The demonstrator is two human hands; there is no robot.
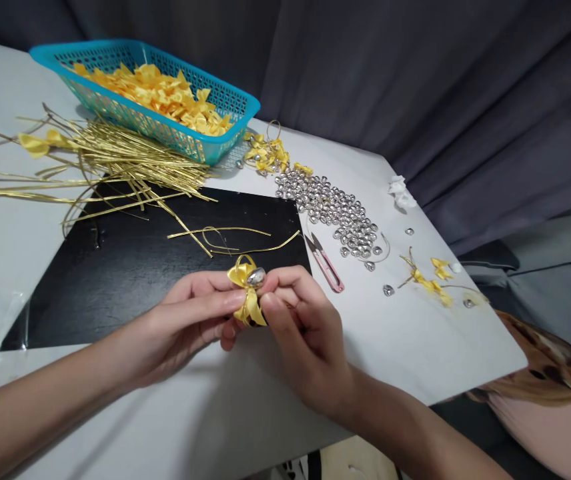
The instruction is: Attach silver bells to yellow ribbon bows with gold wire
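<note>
Over the near edge of a black board (115,280), both hands grip one yellow ribbon bow (250,310). My left hand (190,313) pinches its left side between thumb and fingers. From the other side my right hand (305,327) is closed on it, with thumb and index finger by a shiny silver bead (255,277) at the bow's upper part. A thin gold loop stands up behind the bead. Fingers hide some of the bow, so how the bead is fastened cannot be seen.
A blue basket (140,103) of yellow ribbon pieces stands at the back left, with gold wires (140,157) before it. Silver beads (335,210) lie heaped right of the board, near pink-handled snips (326,263). Ribbon scraps (428,287) lie farther right, by the table edge.
</note>
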